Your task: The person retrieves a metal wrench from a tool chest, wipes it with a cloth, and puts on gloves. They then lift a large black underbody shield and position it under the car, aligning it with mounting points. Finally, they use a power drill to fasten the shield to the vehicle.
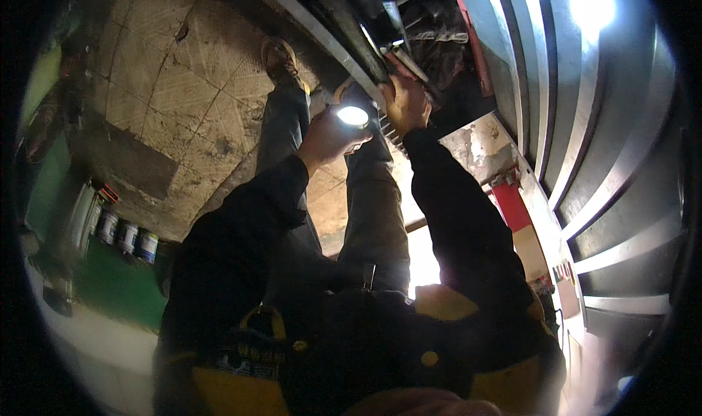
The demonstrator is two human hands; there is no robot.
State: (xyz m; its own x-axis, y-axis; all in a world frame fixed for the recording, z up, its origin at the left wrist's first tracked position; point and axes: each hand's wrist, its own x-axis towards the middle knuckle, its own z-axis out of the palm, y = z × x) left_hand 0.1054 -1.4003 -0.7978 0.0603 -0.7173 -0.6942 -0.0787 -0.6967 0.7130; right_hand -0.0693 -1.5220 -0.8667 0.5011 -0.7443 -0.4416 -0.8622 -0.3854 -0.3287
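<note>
Dark jacket with yellow patches fills the bottom of the view, its two sleeves reaching forward. Ahead of it, above the legs, a flashlight sits in the left hand, whose fingers are closed around it; its glowing round face is turned upward. Just to the right, the right hand reaches down among long metal bars, fingers partly hidden, so I cannot tell how far they are curled or whether they grip anything. Beyond that hand lies a dark recess with jumbled pieces, edged on its right by a red strip. Grey trousers stretch below the hands, with a brown shoe on worn floor tiles. Farther out, several cans stand at the left, while ribbed grey metal curves along the right.
</note>
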